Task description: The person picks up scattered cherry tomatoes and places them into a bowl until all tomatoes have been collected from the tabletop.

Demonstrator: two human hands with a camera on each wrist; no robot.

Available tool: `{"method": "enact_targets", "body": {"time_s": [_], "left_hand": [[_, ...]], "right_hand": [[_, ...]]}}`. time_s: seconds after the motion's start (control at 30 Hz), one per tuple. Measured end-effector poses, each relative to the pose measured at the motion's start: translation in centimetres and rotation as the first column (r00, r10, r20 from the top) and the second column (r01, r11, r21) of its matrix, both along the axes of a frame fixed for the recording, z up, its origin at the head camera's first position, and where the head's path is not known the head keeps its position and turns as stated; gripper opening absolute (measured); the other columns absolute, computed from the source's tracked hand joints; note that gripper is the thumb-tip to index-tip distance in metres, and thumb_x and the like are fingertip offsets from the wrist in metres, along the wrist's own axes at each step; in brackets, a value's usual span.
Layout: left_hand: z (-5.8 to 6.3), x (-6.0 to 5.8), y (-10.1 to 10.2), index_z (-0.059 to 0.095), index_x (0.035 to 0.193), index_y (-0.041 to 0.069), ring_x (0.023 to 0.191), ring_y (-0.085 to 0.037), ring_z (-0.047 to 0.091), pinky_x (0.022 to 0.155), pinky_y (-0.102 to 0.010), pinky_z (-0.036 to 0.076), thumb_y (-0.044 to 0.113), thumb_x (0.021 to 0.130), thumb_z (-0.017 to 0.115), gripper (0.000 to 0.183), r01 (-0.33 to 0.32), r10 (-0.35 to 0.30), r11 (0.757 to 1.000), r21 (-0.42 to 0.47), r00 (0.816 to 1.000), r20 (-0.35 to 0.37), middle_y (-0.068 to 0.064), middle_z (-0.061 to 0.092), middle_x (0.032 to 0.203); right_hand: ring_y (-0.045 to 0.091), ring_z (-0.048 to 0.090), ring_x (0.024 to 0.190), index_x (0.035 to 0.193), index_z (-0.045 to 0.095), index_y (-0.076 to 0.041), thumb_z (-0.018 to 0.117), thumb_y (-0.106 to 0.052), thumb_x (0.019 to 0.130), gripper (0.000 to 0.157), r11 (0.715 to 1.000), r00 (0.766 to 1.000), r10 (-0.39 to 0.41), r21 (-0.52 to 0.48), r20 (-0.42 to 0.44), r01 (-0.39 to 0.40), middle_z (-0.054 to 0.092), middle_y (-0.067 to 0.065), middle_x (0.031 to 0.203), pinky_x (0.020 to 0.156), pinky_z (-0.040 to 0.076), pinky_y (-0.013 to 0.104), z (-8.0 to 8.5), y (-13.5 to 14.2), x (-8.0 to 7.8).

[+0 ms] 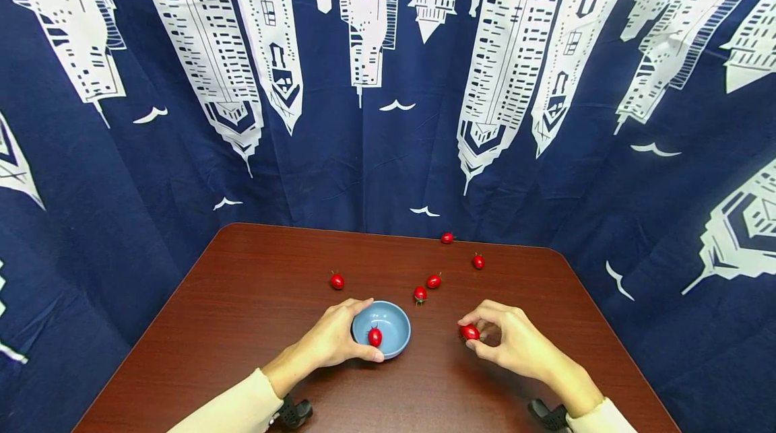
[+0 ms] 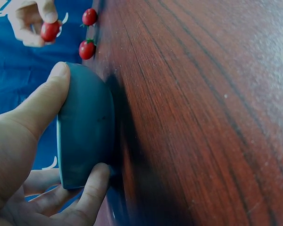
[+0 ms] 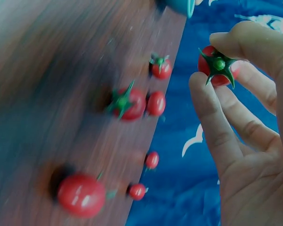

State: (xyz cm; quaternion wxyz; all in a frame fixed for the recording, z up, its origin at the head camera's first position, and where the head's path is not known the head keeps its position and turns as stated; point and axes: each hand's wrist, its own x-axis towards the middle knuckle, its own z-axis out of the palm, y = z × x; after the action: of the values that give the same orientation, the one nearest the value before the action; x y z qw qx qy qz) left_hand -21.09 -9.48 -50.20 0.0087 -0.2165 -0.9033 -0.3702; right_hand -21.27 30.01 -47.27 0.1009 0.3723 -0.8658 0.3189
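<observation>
Red tomato [image 1: 469, 332] up off to the right, and the right hand [image 1: 506, 342] has it pinched between thumb and fingertips, green stem cap showing in the right wrist view! Across to its left sits the blue bowl [image 1: 398, 329], brown tabletop between the two. The left hand [image 1: 330, 339] is clamped on that bowl, thumb on the near side, fingers round the far side; whether the base touches the wood, I can't tell. Inside, one tomato [image 1: 374, 337] lies toward the left wall, taking up some of the floor.

Now the surroundings: a pair of tomatoes sits close together just beyond the bowl to the right, the nearer one [image 1: 420, 294] and its neighbour [image 1: 433, 281], lying to the far side of the direct line between hand and bowl. Farther off to the right, another [image 1: 478, 262]; at the far edge, one more [image 1: 446, 238]. Over on the left, a loner [image 1: 337, 281] beyond the left hand. The right wrist view adds a large tomato [image 3: 82, 195] on the table [image 1: 254, 285], and I can't match it from above. Behind it all, the blue curtain [image 1: 376, 170] with white buildings!
</observation>
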Motion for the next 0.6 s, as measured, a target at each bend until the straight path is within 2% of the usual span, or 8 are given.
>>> {"method": "enact_targets", "body": {"time_s": [0.13,0.23,0.43,0.6], "left_hand": [[0.0,0.0,0.0,0.064,0.162,-0.004,0.140,-0.039,0.069,0.119,-0.061,0.059,0.044,0.075,0.113,0.111,0.006,-0.006,1.000,-0.001,1.000,-0.005,-0.020,0.074,0.153],[-0.2,-0.1,0.0,0.064,0.162,-0.004,0.139,-0.039,0.070,0.119,-0.059,0.059,0.045,0.075,0.113,0.111,0.008,-0.008,1.000,-0.005,1.000,-0.011,-0.019,0.075,0.153],[-0.3,-0.2,0.0,0.064,0.162,-0.004,0.137,-0.037,0.071,0.117,-0.057,0.060,0.045,0.074,0.113,0.111,0.009,-0.009,1.000,-0.009,1.000,-0.020,-0.018,0.076,0.151],[-0.2,-0.2,0.1,0.064,0.163,-0.003,0.142,-0.041,0.068,0.119,-0.062,0.057,0.045,0.075,0.112,0.111,0.002,-0.002,1.000,-0.004,1.000,0.005,-0.019,0.073,0.157]], "right_hand": [[0.004,0.076,0.088,0.121,0.083,-0.028,0.097,0.002,0.087,0.047,0.999,0.999,0.040,0.012,-0.026,-0.040,0.080,-0.012,0.106,0.065,0.062,0.026,0.2,-1.8,-1.0],[0.006,0.076,0.087,0.121,0.083,-0.029,0.097,0.000,0.088,0.046,0.998,0.998,0.058,0.021,-0.025,-0.057,0.079,-0.012,0.105,0.067,0.064,0.030,0.3,-3.1,-1.7],[0.007,0.077,0.090,0.122,0.084,-0.020,0.095,-0.002,0.092,0.037,0.994,0.995,0.101,0.038,-0.008,-0.101,0.079,-0.007,0.108,0.075,0.069,0.029,0.9,-6.1,-3.0],[0.009,0.076,0.090,0.124,0.084,-0.012,0.092,-0.002,0.094,0.033,0.986,0.987,0.159,0.048,0.002,-0.159,0.078,-0.002,0.108,0.079,0.070,0.028,1.3,-8.5,-3.9]]}}
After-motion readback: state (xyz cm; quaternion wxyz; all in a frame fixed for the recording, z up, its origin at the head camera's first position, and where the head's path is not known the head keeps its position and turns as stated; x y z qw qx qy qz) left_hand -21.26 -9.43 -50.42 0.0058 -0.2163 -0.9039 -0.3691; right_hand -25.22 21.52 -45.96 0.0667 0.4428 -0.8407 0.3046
